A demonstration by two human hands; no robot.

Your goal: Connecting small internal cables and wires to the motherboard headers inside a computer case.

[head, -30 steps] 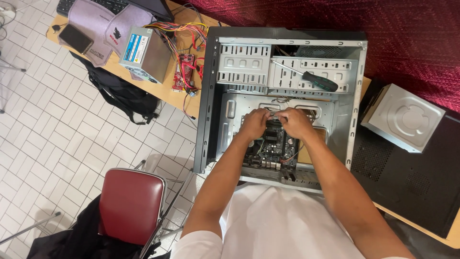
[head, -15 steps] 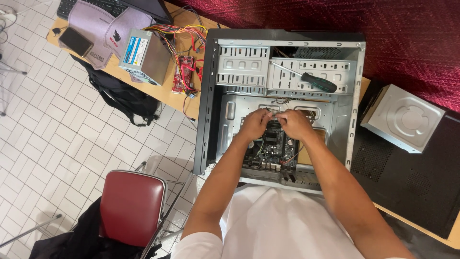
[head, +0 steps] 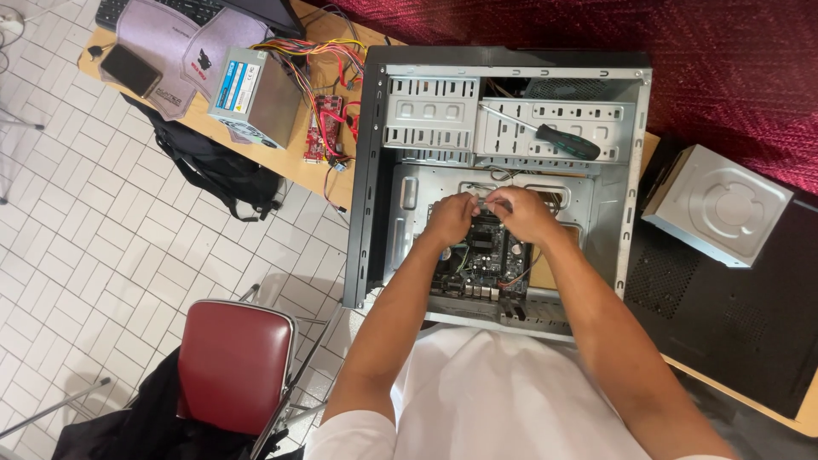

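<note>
From the head camera, looking straight down: an open computer case (head: 503,170) lies flat on the tabletop (head: 315,170), its black left wall and grey right wall hemming in the work. Both hands are down inside it, over the far edge of the motherboard (head: 481,260). The left hand (head: 450,218) and right hand (head: 521,213) sit close together, fingers curled and pinched around something small between them; what it is I cannot tell. The forearms come in over the case's near rim, so there is little room on either side.

Beyond the hands, the drive cages span the far part of the case, with a screwdriver (head: 545,135) lying across them. Left of the case, a power supply (head: 256,98) with its coloured wires and a small red circuit board (head: 322,128) lie on the tabletop. To the right sits an optical drive (head: 716,204), on a black case panel (head: 724,315). Down on the tiled floor at near left stands a red chair (head: 234,362), close to the person's left side.
</note>
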